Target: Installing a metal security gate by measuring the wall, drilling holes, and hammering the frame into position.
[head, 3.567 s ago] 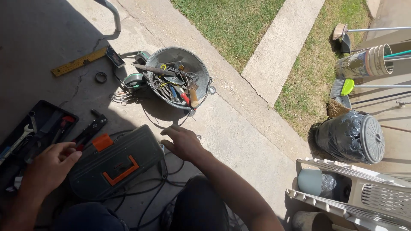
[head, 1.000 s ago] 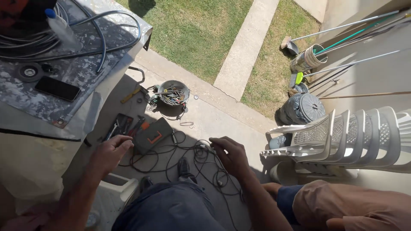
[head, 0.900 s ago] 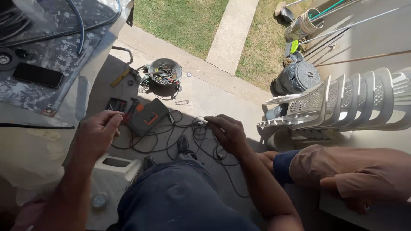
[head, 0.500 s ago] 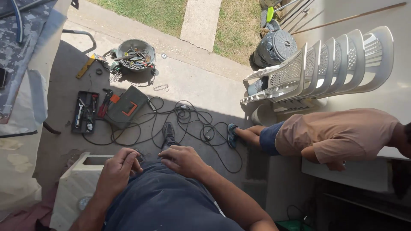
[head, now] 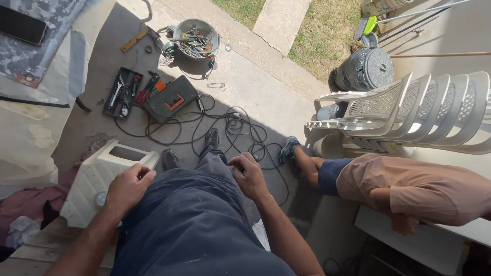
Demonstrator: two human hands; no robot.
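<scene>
Fingers of the left hand (head: 129,185) and right hand (head: 249,176) are pinching soft, light trouser cloth (head: 194,214) at the thighs, curled narrow; cloth folds easily wherever gripped.

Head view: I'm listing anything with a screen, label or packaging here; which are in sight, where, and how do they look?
Phone: top left, on the mottled grey surface; flat dark rectangle, screen off.
Tool case: on the concrete beyond the shoes; dark box, orange clasp.
No labels or signs clear enough to make out.
</scene>
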